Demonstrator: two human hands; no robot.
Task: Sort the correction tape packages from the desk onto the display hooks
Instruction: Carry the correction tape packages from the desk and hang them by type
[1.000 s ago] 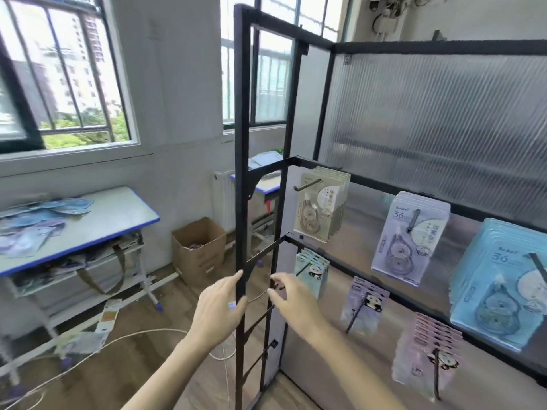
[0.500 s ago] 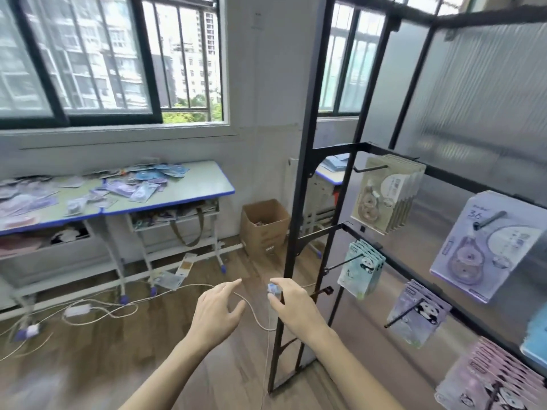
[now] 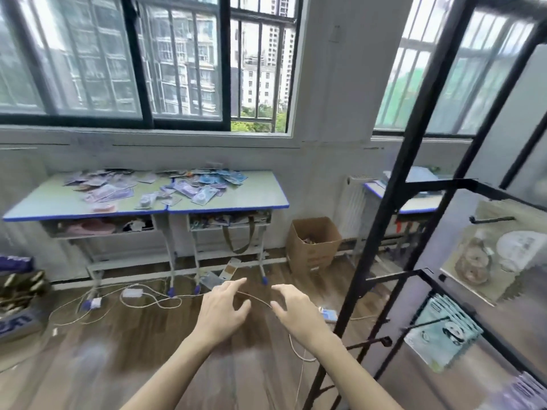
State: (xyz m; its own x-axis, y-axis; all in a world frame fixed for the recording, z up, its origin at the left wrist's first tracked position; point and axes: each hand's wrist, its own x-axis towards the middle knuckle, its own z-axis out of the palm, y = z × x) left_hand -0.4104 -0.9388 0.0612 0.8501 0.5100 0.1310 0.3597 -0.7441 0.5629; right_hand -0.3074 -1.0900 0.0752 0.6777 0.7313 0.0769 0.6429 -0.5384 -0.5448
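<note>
Two desks (image 3: 254,199) side by side under the window, strewn with a loose, uncounted heap of correction tape packages (image 3: 189,189); display rack (image 3: 381,232) at right with three hooks in view, two carrying packs. Left hand (image 3: 220,313) and right hand (image 3: 296,313) both empty, fingers loosely spread, above cable-littered floor. Cardboard box (image 3: 313,247) between desks and rack.

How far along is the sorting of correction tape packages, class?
Done: beige packages and teal panda packages already hang on the display rack. In hand: nothing; left hand and right hand are empty. Left: a scattered pile of packages on the desk.
</note>
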